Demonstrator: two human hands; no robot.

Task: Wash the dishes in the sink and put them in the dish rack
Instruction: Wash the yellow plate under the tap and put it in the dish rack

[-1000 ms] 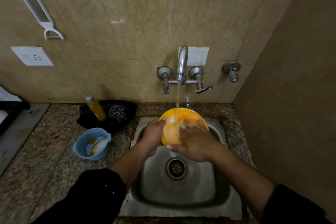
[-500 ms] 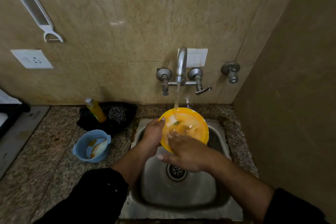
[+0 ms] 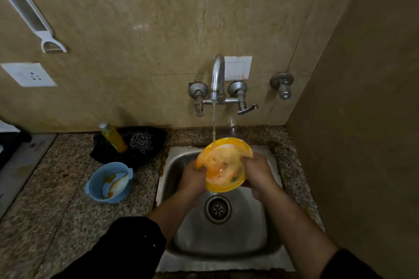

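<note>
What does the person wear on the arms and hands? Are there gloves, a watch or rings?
The arms have black sleeves pushed up: the left sleeve and the right sleeve. The left hand and right hand are bare; no gloves, watch or rings show.

No text, brand or number can be read; a faint mark on the grey slab (image 3: 34,144) at left is too blurred.

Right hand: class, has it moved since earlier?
Yes. The right hand has shifted right, off the face of the yellow plate to its right rim, judged against the sink drain.
</note>
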